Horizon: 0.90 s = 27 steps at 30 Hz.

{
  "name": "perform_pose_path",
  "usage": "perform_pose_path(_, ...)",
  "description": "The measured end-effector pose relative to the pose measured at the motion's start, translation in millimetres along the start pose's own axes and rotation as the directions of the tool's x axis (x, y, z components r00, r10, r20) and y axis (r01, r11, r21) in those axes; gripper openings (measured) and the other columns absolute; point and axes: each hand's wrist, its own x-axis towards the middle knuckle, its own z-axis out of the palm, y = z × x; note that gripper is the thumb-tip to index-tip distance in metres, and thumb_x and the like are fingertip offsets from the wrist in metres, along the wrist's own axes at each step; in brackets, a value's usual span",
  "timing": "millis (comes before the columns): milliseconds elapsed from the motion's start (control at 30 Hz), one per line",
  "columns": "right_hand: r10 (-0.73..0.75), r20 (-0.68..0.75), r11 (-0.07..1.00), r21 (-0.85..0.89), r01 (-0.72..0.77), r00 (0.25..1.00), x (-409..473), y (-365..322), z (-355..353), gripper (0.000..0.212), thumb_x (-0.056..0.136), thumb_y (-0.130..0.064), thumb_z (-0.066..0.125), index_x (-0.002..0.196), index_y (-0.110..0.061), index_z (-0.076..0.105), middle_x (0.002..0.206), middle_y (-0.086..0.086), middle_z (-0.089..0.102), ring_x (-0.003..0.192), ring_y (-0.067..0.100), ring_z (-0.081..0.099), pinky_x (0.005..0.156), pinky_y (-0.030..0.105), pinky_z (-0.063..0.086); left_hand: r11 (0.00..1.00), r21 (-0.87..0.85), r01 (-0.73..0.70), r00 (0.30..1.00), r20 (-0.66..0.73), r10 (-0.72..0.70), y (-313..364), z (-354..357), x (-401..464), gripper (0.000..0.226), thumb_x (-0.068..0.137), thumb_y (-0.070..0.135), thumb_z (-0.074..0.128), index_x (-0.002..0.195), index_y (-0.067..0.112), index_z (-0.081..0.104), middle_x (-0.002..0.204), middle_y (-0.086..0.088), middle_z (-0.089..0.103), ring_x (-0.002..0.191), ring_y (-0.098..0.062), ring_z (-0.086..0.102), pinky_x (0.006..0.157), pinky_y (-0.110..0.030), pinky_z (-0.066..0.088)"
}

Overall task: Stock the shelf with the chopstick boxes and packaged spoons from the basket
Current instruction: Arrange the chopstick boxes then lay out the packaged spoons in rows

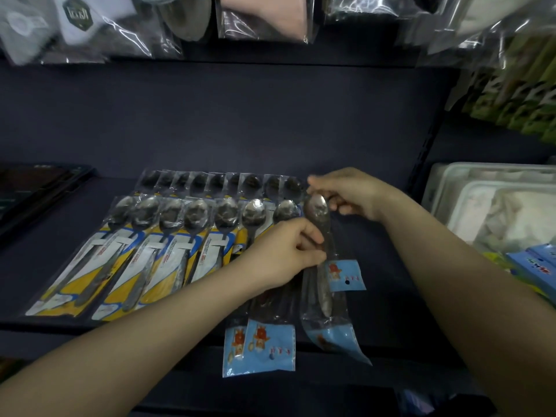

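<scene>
Head view — spoon packet (326,266) between grips

view: single head-worn wide-angle camera
facing: forward and down, toward 12 o'clock
nearness: close above the dark flat shelf (210,139)

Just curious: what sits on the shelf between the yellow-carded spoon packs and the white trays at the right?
In the head view, both hands, left and right, holding a blue-carded spoon pack; beyond it, bare dark shelf.
</scene>
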Motion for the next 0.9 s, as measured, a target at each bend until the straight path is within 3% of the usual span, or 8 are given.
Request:
perform_pose_path(100, -0.030, 0.020, 0.997, -0.076, 0.031, 0.999, -4.1, 6.8, 5.6, 0.017, 0.092, -0.019, 0.056, 0.075, -0.021, 0.059, 0.058, -0.005, 0.048, 0.051, 0.005, 0.039, 0.046, 0.015, 0.032, 0.977, 0.173, -0.121, 0.993, 0.019, 0.119, 2.5, -10.3, -15.3, 0.041, 0.088, 0.029, 0.057, 0.127, 0.023, 0.043, 0.101, 0.013, 0.065, 0.074, 0.004, 0.055, 0.076, -0.012, 0.046)
perform_pose_path(200, -0.063, -0.068, 0.992, -0.113, 0.056, 0.996, -4.6, 13.9, 6.0, 0.026, 0.094, -0.012, 0.051, 0.071, -0.022, 0.056, 0.051, -0.006, 0.048, 0.049, 0.006, 0.035, 0.046, 0.017, 0.030, 0.680, 0.632, -0.372, 0.928, 0.276, 0.251, -7.2, -33.7, -39.2, 0.066, 0.088, 0.050, 0.045, 0.145, 0.033, 0.015, 0.148, 0.013, 0.029, 0.121, 0.009, 0.034, 0.103, -0.010, 0.028)
perform_pose_path(267, -0.072, -0.063, 0.988, -0.144, 0.062, 0.995, -5.4, 17.8, 7.3, 0.024, 0.094, -0.010, 0.050, 0.074, -0.021, 0.057, 0.057, -0.002, 0.047, 0.049, 0.008, 0.035, 0.047, 0.020, 0.028, 0.571, 0.729, -0.377, 0.917, 0.381, 0.119, -19.6, -45.7, -49.8, 0.078, 0.081, 0.064, 0.039, 0.145, 0.040, 0.001, 0.154, 0.016, -0.009, 0.140, -0.001, -0.003, 0.114, -0.022, 0.007)
perform_pose_path(333, -0.071, -0.070, 0.983, -0.173, 0.058, 0.995, -4.1, 20.5, 11.8, 0.018, 0.094, -0.010, 0.051, 0.080, -0.016, 0.060, 0.061, 0.000, 0.045, 0.050, 0.009, 0.035, 0.048, 0.021, 0.027, 0.542, 0.776, -0.323, 0.920, 0.392, -0.012, -31.8, -46.6, -55.1, 0.082, 0.081, 0.068, 0.036, 0.144, 0.039, -0.009, 0.150, 0.013, -0.026, 0.138, -0.003, -0.019, 0.109, -0.020, -0.006)
perform_pose_path(467, -0.141, -0.202, 0.979, -0.175, 0.105, 0.969, 3.9, 20.3, 21.8, 0.009, 0.092, -0.006, 0.055, 0.094, -0.010, 0.063, 0.068, 0.003, 0.054, 0.054, 0.008, 0.042, 0.040, 0.011, 0.034, 0.570, 0.774, -0.275, 0.937, 0.349, -0.022, -39.4, -38.6, -54.7, 0.084, 0.081, 0.068, 0.034, 0.144, 0.034, -0.010, 0.154, 0.008, -0.021, 0.141, -0.006, -0.018, 0.108, -0.019, -0.010)
perform_pose_path(600, -0.210, -0.255, 0.928, -0.355, 0.110, 0.944, 13.4, 22.8, 24.5, 0.016, 0.089, -0.006, 0.059, 0.099, -0.002, 0.070, 0.092, 0.005, 0.063, 0.085, 0.015, 0.057, 0.074, 0.020, 0.041, 0.597, 0.764, -0.244, 0.948, 0.317, -0.018, -40.0, -34.6, -49.4, 0.086, 0.082, 0.068, 0.034, 0.145, 0.031, -0.010, 0.155, 0.006, -0.018, 0.143, -0.009, -0.014, 0.111, -0.021, -0.007)
perform_pose_path(800, -0.247, -0.390, 0.895, -0.442, 0.055, 0.887, 4.9, 25.5, 26.9, 0.031, 0.088, -0.019, 0.060, 0.118, -0.009, 0.058, 0.122, 0.017, 0.055, 0.109, 0.028, 0.056, 0.084, 0.023, 0.038, 0.643, 0.731, -0.227, 0.955, 0.296, 0.001, -42.6, -30.1, -46.2, 0.084, 0.083, 0.066, 0.034, 0.146, 0.031, -0.008, 0.156, 0.005, -0.016, 0.143, -0.010, -0.014, 0.113, -0.025, -0.006)
perform_pose_path(900, -0.255, -0.362, 0.875, -0.482, 0.054, 0.897, -19.9, 19.6, 33.1, 0.041, 0.093, -0.030, 0.052, 0.128, -0.008, 0.049, 0.131, 0.018, 0.047, 0.122, 0.032, 0.046, 0.095, 0.029, 0.037, 0.707, 0.660, -0.253, 0.957, 0.278, 0.083, -39.8, -39.2, -53.3, 0.080, 0.082, 0.065, 0.027, 0.145, 0.032, -0.010, 0.154, 0.011, -0.018, 0.141, -0.004, -0.015, 0.116, -0.025, -0.004)
